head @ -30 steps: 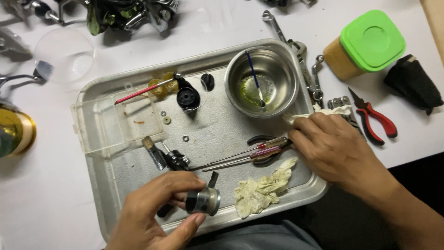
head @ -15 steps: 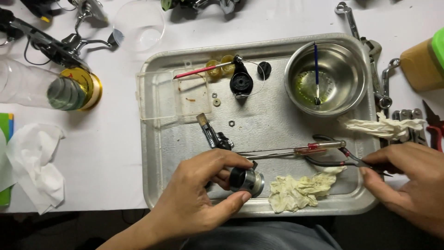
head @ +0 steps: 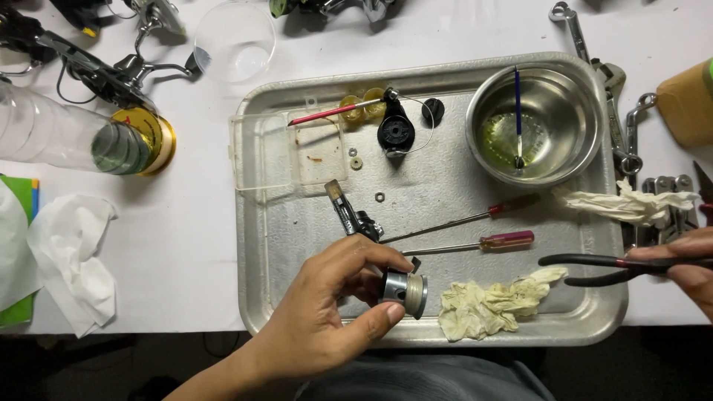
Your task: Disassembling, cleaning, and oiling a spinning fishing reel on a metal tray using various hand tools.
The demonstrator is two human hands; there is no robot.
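My left hand [head: 327, 312] grips a small silver reel spool [head: 405, 291] wound with pale line, held just above the near edge of a metal tray [head: 260, 245]. My right hand [head: 687, 267] sits at the right edge of the view and holds black-handled pliers [head: 594, 269], whose jaws point left over the tray's right rim. Two red-handled screwdrivers [head: 505, 240] lie on the tray between the hands. A crumpled yellowish rag [head: 490, 303] lies right of the spool. A black reel part with a handle [head: 355, 217] rests just above my left hand.
A steel bowl [head: 549, 89] with greenish liquid and a blue brush stands at the tray's far right. A clear plastic box [head: 286, 152], a black round part [head: 395, 132] and small washers lie on the tray. Wrenches [head: 616, 89], tissue [head: 70, 252], clear cups [head: 67, 141] and reels surround it.
My right hand drew back to the right, lifting the pliers off the tray. The view shifted rightward relative to the tray. My left hand kept the spool.
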